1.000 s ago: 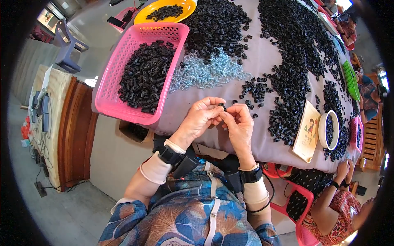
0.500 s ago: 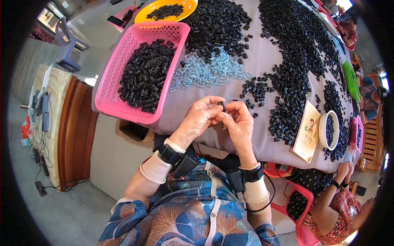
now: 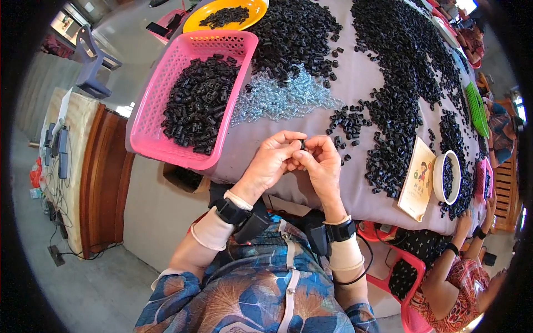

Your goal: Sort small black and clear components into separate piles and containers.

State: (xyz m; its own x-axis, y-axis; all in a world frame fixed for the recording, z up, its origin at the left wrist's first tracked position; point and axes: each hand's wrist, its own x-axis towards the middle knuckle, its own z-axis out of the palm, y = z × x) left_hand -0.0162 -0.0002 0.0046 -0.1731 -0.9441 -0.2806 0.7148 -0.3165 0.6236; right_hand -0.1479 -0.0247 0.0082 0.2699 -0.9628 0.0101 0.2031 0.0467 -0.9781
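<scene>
Thumb and forefinger of the left hand [image 3: 269,161] pinch a small black part [image 3: 302,144], and the right hand [image 3: 323,164] closes its own grip on the same piece from the other side, so the part sits between the two sets of fingertips, largely hidden by them. Both hands are raised over the near edge of the cloth-covered surface [image 3: 355,194], with a black strap [image 3: 230,211] around the left wrist and another black strap [image 3: 340,229] around the right. Beyond the left hand stands a pink basket [image 3: 172,158] holding a heap of black parts [image 3: 202,102], and a yellow plate [image 3: 194,23] with smaller black pieces [image 3: 225,18] is just behind it. Ahead of the hands lies a pile of translucent bluish pieces [image 3: 283,99], touching a large mound of black parts [image 3: 294,36]. To the right, a small cluster of black parts [image 3: 350,123] leads into a broad spread of black parts [image 3: 394,105]. A booklet [image 3: 415,186] lies beside a white bowl [image 3: 437,178] near the right-hand edge, where a person in a red patterned top [image 3: 452,288] sits.
</scene>
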